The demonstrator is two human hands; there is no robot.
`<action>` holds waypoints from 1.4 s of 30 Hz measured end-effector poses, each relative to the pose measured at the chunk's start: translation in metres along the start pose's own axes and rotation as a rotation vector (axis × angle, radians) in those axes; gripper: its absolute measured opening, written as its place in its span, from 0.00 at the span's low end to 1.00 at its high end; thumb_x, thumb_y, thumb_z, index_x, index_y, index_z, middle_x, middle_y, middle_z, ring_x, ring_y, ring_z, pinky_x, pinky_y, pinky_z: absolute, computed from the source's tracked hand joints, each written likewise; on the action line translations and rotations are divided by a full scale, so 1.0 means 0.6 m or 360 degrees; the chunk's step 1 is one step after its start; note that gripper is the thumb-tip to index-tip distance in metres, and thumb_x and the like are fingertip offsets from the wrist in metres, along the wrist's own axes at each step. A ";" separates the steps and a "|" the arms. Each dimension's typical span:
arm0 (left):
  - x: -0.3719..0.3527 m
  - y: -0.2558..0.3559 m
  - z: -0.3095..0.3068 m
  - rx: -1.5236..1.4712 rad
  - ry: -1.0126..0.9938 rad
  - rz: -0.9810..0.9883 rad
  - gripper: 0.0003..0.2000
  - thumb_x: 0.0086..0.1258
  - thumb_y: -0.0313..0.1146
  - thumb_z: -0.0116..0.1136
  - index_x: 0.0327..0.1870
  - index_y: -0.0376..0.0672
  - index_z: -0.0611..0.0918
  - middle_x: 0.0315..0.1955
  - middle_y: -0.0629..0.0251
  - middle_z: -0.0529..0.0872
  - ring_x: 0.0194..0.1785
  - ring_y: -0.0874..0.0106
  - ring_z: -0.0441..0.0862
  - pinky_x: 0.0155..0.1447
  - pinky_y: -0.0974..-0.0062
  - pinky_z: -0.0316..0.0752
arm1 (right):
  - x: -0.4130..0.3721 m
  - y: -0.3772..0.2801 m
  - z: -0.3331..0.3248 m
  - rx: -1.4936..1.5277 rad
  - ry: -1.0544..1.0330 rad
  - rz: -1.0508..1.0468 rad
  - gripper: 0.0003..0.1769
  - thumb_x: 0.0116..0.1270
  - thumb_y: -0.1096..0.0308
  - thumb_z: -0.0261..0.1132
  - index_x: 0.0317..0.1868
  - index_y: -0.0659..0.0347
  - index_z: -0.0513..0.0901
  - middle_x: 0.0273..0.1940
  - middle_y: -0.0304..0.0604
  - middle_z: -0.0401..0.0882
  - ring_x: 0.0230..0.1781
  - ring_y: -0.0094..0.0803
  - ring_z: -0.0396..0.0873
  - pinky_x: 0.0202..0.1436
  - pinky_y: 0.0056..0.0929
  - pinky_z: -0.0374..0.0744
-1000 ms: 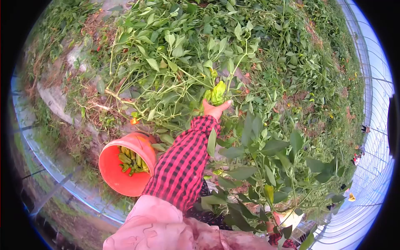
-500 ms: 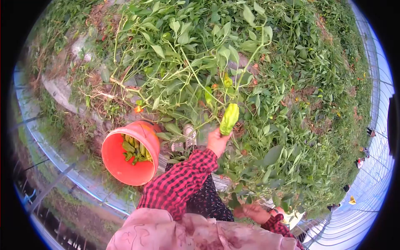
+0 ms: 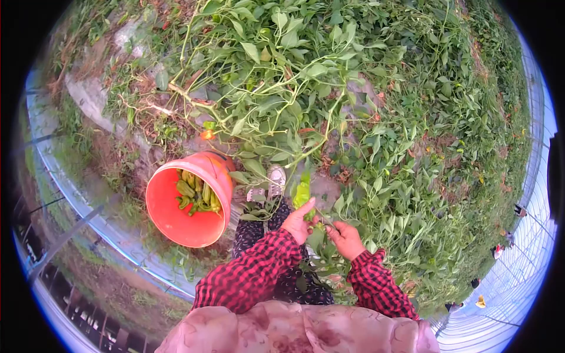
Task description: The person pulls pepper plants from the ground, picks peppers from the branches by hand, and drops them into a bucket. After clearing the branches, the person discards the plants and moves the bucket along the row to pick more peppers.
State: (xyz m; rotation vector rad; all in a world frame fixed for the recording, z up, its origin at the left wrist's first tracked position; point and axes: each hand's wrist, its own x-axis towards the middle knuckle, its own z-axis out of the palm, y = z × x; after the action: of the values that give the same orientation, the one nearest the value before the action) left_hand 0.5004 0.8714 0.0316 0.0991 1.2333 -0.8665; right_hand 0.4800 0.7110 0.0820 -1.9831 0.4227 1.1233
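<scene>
Left hand (image 3: 298,221) clasps, right hand (image 3: 347,239) pinches the green pepper (image 3: 302,193); a slip could drop it outside the nine-o'clock bucket (image 3: 170,226).

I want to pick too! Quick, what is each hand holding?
Left hand: closed on a green pepper.
Right hand: closed, pinching a thin stem beside it.
</scene>
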 end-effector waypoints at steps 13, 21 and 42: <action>-0.080 0.157 -0.149 0.0123 0.0063 0.1329 0.10 0.51 0.32 0.60 0.33 0.45 0.73 0.16 0.76 0.68 0.15 0.82 0.63 0.21 0.82 0.62 | -0.054 -0.033 -0.046 0.1000 0.0108 0.0543 0.09 0.63 0.64 0.55 0.28 0.58 0.74 0.15 0.26 0.63 0.13 0.13 0.56 0.15 0.13 0.55; -0.082 0.111 -0.206 0.0098 0.0382 0.0884 0.27 0.56 0.50 0.56 0.47 0.38 0.66 0.39 0.58 0.73 0.40 0.67 0.72 0.45 0.66 0.69 | -0.050 -0.038 -0.040 0.1097 -0.0163 0.0404 0.10 0.63 0.63 0.55 0.28 0.60 0.74 0.16 0.26 0.60 0.14 0.13 0.56 0.17 0.13 0.55; 0.019 0.081 -0.067 0.0916 0.0391 0.1586 0.27 0.45 0.28 0.68 0.46 0.31 0.67 0.34 0.63 0.75 0.36 0.76 0.72 0.40 0.79 0.71 | -0.076 -0.012 -0.032 0.0477 -0.0396 0.0371 0.12 0.64 0.61 0.53 0.28 0.61 0.74 0.19 0.28 0.62 0.20 0.15 0.59 0.23 0.15 0.60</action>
State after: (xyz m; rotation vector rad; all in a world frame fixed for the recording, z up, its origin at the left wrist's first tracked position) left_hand 0.5004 0.9193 -0.0113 1.2048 0.9356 -0.2919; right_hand 0.4701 0.6963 0.1291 -1.5407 0.6600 1.3465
